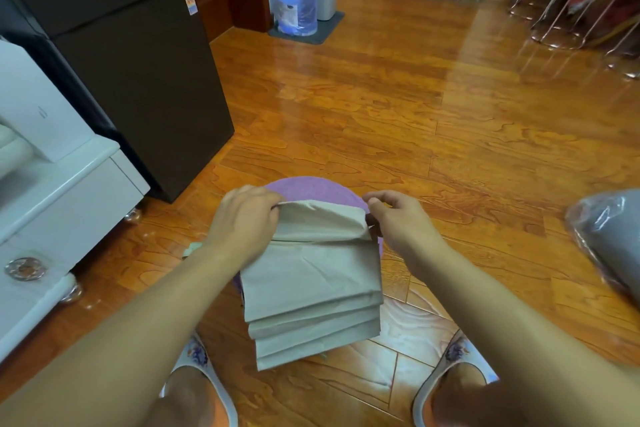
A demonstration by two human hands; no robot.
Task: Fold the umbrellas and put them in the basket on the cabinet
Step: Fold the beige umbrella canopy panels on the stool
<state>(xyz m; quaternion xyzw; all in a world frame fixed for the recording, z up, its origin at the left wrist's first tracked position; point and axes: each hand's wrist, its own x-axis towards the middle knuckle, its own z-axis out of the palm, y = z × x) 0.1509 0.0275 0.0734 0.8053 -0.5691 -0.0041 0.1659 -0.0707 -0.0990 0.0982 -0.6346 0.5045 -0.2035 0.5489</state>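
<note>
1. I see the umbrella (311,281) at 6 o'clock, its beige canopy folded in flat pleats above the floor (415,121).
2. My left hand (244,215) grips its top edge.
3. My right hand (398,218) pinches the 3 o'clock corner.

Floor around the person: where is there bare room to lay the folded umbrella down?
Widest bare floor lies ahead, between the black fridge and the plastic-wrapped bundle. Crowded: left by the white cabinet, near the feet under the beige umbrella held by both hands.
</note>
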